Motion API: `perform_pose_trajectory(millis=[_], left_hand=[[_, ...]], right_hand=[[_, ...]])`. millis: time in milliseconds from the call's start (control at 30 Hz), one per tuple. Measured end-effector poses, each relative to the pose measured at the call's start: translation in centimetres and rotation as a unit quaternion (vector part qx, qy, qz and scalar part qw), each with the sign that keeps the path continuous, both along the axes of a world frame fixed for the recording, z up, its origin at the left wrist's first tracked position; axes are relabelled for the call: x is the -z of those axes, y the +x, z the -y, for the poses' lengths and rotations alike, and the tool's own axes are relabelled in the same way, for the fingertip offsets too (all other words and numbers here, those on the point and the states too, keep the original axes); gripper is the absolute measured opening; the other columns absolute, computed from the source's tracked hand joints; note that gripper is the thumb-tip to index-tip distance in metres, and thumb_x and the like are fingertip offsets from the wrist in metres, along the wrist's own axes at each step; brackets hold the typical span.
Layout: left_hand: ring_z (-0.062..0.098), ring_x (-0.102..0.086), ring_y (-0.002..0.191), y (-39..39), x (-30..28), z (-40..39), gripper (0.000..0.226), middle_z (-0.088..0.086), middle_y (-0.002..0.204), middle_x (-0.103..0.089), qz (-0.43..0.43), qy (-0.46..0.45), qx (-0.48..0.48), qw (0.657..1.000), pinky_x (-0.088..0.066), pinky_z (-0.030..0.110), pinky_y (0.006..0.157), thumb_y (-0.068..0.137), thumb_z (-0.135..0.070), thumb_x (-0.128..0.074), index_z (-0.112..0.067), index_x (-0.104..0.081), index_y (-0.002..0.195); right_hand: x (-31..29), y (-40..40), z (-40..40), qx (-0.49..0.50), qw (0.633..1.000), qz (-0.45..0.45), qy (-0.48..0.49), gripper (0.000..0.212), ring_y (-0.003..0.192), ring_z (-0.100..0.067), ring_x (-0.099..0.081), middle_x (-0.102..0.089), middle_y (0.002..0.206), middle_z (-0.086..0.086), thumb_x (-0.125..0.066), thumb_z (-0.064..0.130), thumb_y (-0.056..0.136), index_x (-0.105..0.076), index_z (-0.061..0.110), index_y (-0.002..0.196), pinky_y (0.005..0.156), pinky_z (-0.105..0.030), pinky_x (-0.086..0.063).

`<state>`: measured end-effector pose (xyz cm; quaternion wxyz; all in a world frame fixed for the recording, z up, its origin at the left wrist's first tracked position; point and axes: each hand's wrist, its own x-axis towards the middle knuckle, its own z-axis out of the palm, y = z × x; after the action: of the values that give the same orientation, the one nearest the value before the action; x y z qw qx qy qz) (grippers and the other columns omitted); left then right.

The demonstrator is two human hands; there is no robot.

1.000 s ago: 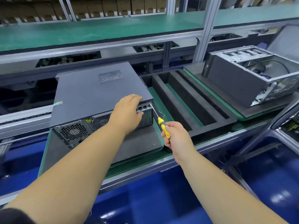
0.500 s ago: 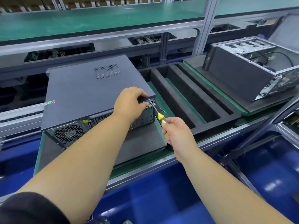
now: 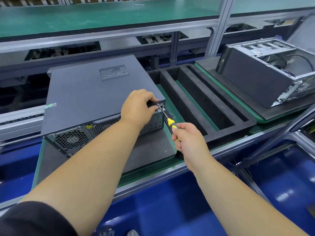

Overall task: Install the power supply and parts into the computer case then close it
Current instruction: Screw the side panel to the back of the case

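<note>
While the closed computer case (image 3: pixel 95 99) lies flat on a dark foam pad (image 3: pixel 150 150), directly beneath and ahead of the left hand (image 3: pixel 138 108), the side panel already covers the interior, so the step in hand appears to be fastening that panel at the rear edge. The left hand rests over the rear right corner of the case with its fingers curled at the panel edge; whether they pinch a screw cannot be told, as the fingertips hide the spot. This placement probably steadies the case and guides the fastener against the push of the tool. The right hand (image 3: pixel 189 140), just to the right of and nearer than the left, grips the yellow-and-black handle of a screwdriver (image 3: pixel 166 117) with fingers wrapped round it. The shaft slants up and away so that its tip meets the case corner just beside the left fingertips, keeping the tool in line with the screw hole. Beyond the right hand lies a slotted foam tray (image 3: pixel 196 103), and farther right a second open case (image 3: pixel 265 74) stands tilted on its own pad.
</note>
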<state>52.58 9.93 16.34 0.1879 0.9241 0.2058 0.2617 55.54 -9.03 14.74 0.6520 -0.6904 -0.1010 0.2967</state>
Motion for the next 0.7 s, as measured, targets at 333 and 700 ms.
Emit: perform_pose_trajectory(millis=[333,700], left_hand=[[0.025,-0.052,0.089,0.30,-0.35,0.02,0.008,0.000,0.089,-0.063,-0.021,0.123,0.039,0.991,-0.041,0.032,0.067,0.085,-0.020,-0.070,-0.014,-0.066,0.088],[0.026,-0.055,0.087,0.41,0.24,-0.39,0.007,0.001,0.087,-0.066,0.016,0.091,0.045,0.995,-0.044,0.032,0.071,0.081,-0.017,-0.075,-0.012,-0.069,0.084]], right_hand=[[-0.79,0.28,0.15,-0.004,1.000,0.004,-0.005,0.009,0.047,-0.009,-0.037,-0.057,0.066,0.001,-0.054,0.018,0.096,-0.059,0.015,0.103,0.048,-0.023,-0.033],[-0.76,0.23,-0.17,0.010,1.000,-0.010,-0.012,0.009,0.043,-0.009,-0.036,-0.063,0.062,0.003,-0.053,0.022,0.097,-0.060,0.018,0.099,0.045,-0.024,-0.031]])
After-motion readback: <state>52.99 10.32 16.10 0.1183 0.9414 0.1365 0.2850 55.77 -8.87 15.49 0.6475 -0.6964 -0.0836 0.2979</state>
